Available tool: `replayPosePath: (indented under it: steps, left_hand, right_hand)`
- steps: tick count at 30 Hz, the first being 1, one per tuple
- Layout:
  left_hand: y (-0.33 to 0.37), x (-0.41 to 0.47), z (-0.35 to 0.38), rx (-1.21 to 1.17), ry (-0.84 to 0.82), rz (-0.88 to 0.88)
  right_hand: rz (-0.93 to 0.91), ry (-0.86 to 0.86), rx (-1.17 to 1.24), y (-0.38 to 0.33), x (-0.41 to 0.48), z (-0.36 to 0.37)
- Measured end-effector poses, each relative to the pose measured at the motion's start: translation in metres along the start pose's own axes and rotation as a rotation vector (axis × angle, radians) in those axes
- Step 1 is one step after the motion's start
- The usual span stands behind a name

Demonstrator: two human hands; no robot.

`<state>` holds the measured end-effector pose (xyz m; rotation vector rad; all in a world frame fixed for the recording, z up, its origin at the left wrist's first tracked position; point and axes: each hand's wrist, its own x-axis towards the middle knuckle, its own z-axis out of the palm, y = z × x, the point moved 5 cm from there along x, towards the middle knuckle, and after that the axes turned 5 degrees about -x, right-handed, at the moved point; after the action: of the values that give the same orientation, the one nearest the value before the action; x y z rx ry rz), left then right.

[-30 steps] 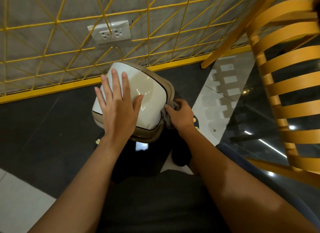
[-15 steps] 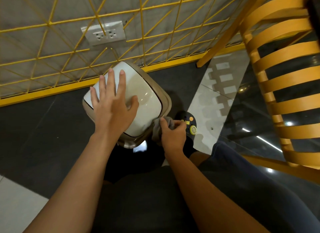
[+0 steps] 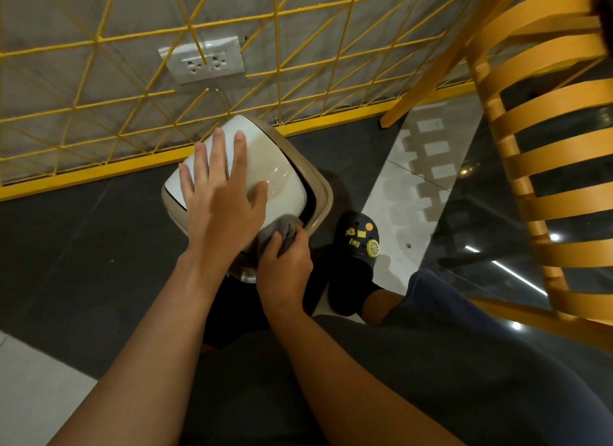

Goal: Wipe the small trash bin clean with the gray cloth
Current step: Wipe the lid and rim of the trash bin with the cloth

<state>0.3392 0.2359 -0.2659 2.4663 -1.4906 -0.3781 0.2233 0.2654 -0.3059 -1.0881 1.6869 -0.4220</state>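
I find my left hand (image 3: 220,196) flat on the white lid (image 3: 272,167), fingers straight and spread, gripping nothing. My right hand (image 3: 285,269) is curled round the bunched cloth (image 3: 282,235) and presses it to the bin (image 3: 321,196) at the tan rim's near corner. Just above that grip, a dark gap shows between lid and rim. Right of the grip stands a dark shoe (image 3: 356,246), near the rim but apart. Beyond the grip, the bin's far corner sits just beside the yellow rail (image 3: 99,177) and grid (image 3: 275,64); I cannot tell whether they touch. Far right, a slatted chair (image 3: 547,153) stands well apart. Left of the grip, dark floor (image 3: 83,246) runs alongside the bin.
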Motion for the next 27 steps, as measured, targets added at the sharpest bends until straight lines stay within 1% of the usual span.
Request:
replayPosePath:
  steps: [3,5,10,12,13,14,16,17,18,19,21,25,27]
  left_hand:
    - [0.000,-0.001,0.000,-0.009,-0.001,0.010]
    - [0.000,0.000,0.000,-0.006,-0.007,0.016]
    - [0.001,0.002,-0.001,-0.009,-0.015,0.002]
    - [0.002,0.002,-0.001,-0.004,-0.011,-0.001]
    - [0.002,0.002,-0.001,0.001,-0.008,-0.002]
    - [0.003,0.002,-0.001,0.005,-0.008,-0.006]
    - [0.003,0.002,0.000,0.014,-0.007,-0.011]
    - [0.003,0.002,0.000,0.016,-0.007,-0.012]
    - [0.003,0.003,0.000,0.016,-0.007,-0.012]
    - [0.003,0.003,0.000,0.015,-0.008,-0.010]
    - [0.003,0.004,-0.001,0.011,-0.014,0.000]
    - [0.002,0.006,-0.002,-0.013,-0.050,0.009]
    - [0.001,0.007,-0.004,-0.036,-0.068,0.005]
  right_hand:
    - [0.076,0.031,0.044,-0.010,0.015,-0.003]
    - [0.091,0.051,0.046,-0.019,0.031,-0.005]
    - [-0.023,0.066,0.031,-0.021,0.029,-0.002]
    - [-0.020,0.046,0.050,-0.018,0.020,0.005]
    - [0.030,0.030,0.068,-0.015,0.018,0.009]
    - [0.124,0.013,0.092,-0.012,0.019,0.014]
    - [0.356,-0.036,0.145,-0.006,0.021,0.020]
    - [0.435,-0.069,0.170,-0.005,0.019,0.022]
    - [0.472,-0.115,0.193,-0.006,0.016,0.024]
    - [0.479,-0.166,0.214,-0.006,0.014,0.024]
    - [0.465,-0.213,0.247,-0.007,0.009,0.022]
    - [0.440,-0.185,0.288,0.002,0.000,0.008]
    - [0.377,-0.157,0.281,0.011,-0.002,-0.006]
